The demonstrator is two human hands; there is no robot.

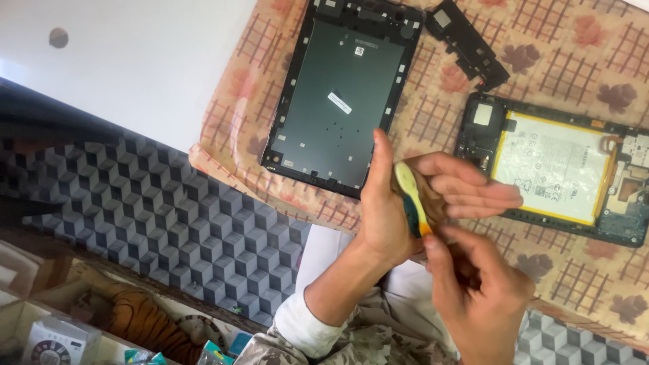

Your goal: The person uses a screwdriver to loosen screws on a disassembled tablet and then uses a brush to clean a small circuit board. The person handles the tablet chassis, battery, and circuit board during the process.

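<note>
**Screwdriver handle held across an open palm, above a dismantled tablet**

Here, a screwdriver (414, 199) with a yellow, teal and orange handle lies slanted across the palm of the left hand (405, 203). That hand is turned palm-up, its fingers stretched out almost flat toward the right and its thumb pointing up beside the handle; it cradles the tool more than it clamps it. The right hand (476, 297) comes in from below, its fingers curled and its thumb and fingertips pinching the lower, orange end of the handle. Whether a blade shows beyond the handle, I cannot tell.

Both hands hover over a checked, flower-printed cloth (574, 61). Just behind the left thumb lies a dark tablet back cover (338, 88), inner side up. To the right, partly under the outstretched fingers, sits the tablet body (561, 169) with its pale battery and circuit parts exposed. A small black plastic frame piece (466, 44) rests between the 2 near the top edge. A grey cube-patterned surface (169, 216) lies to the left.
</note>
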